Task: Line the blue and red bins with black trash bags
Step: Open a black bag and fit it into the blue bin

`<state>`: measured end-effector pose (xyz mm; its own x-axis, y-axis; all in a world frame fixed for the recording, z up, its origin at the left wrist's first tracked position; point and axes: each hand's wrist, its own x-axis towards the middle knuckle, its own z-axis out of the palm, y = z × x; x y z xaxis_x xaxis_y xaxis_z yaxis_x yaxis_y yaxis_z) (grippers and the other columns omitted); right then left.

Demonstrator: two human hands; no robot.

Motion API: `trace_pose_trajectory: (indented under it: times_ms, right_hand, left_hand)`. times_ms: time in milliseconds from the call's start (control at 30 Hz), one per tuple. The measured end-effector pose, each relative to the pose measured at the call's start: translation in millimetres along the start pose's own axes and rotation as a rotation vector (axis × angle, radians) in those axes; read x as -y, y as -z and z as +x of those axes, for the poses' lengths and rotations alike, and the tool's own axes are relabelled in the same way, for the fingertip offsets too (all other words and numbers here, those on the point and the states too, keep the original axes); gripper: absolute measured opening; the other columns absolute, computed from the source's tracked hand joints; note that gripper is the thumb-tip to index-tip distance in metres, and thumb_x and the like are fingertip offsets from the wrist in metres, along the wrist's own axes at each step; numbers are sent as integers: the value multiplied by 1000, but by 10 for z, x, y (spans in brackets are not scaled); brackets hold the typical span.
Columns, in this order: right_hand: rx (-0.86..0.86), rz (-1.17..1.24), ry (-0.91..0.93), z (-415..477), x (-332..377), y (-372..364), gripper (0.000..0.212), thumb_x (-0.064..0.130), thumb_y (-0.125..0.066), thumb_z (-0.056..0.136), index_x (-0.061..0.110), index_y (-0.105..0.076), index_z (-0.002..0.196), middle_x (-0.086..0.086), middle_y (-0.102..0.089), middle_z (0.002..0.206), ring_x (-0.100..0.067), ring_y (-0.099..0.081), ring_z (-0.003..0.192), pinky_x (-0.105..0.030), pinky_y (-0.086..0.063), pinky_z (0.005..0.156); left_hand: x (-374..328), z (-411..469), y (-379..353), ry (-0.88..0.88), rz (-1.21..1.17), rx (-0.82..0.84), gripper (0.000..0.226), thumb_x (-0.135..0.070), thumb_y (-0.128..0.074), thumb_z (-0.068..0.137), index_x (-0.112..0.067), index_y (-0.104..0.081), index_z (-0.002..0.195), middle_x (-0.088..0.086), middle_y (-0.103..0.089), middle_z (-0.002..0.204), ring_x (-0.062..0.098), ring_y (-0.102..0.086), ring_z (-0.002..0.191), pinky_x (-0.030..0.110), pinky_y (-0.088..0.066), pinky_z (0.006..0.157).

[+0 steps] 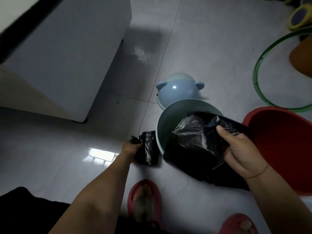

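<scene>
Down on the tiled floor [194,39], the blue bin [166,120] stands just beside the red bin [278,149], its bear-eared blue lid [177,92] lying behind it. The right hand [241,149] has its fingers clamped on a black trash bag [194,139] that drapes over the blue bin's near rim and partly into it. The left hand [130,146] grips a bundle of black bags [147,149] resting on the floor against the bin's side.

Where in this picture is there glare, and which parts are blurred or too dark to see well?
Head view: window glare on the floor tiles near the left hand; the green hoop at the right edge is blurred and bent by the wide lens; folds of the black bag held by the right hand vanish in darkness.
</scene>
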<state>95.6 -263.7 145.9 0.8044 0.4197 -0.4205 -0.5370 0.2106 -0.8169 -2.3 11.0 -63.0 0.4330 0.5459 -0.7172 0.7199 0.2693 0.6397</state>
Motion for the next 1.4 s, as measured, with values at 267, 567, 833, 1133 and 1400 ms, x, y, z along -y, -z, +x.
trace_pose_trajectory:
  times_ms: [267, 567, 833, 1133, 1400]
  right_hand:
    - [17, 6, -1, -7, -21, 4, 38, 15, -55, 83, 2, -61, 119, -15, -67, 119, -28, -63, 112, -38, -52, 94]
    - [151, -46, 77, -294, 325, -225, 39, 14, -58, 81, 4, -61, 119, -14, -69, 116, -25, -65, 107, -30, -55, 85]
    - [468, -443, 119, -885, 952, -418, 37, 12, -63, 78, 9, -63, 115, -5, -71, 112, -16, -66, 105, -24, -53, 84]
    - [441, -1015, 17, -1217, 935, -202, 39, 19, -68, 84, 14, -60, 122, -5, -67, 120, -19, -62, 114, -34, -47, 101]
    - [-2, -243, 367, -1221, 1294, -456, 46, 36, -72, 69, 3, -69, 100, -17, -73, 101, -30, -69, 96, -39, -51, 89]
  left_hand:
    - [-163, -139, 32, -28, -214, 25, 17, -19, -78, 74, -10, -68, 84, 7, -70, 80, 19, -67, 70, 17, -50, 49]
    - [-1090, -945, 103, -322, -136, -53, 48, -39, -52, 93, -4, -51, 126, 11, -57, 117, 22, -52, 108, 35, -41, 91]
    - [-1924, -2348, 149, -167, -91, 1042, 86, -77, -33, 81, -8, -62, 123, 16, -63, 123, 31, -59, 115, 40, -44, 101]
    - [-2207, -2949, -76, -283, -356, 735, 28, -25, -56, 92, -9, -58, 115, 10, -65, 95, 22, -63, 83, 28, -55, 76]
    - [-2170, -3351, -28, -641, -181, 699, 10, -10, -64, 86, -9, -72, 91, 7, -74, 81, 16, -70, 72, 23, -57, 63]
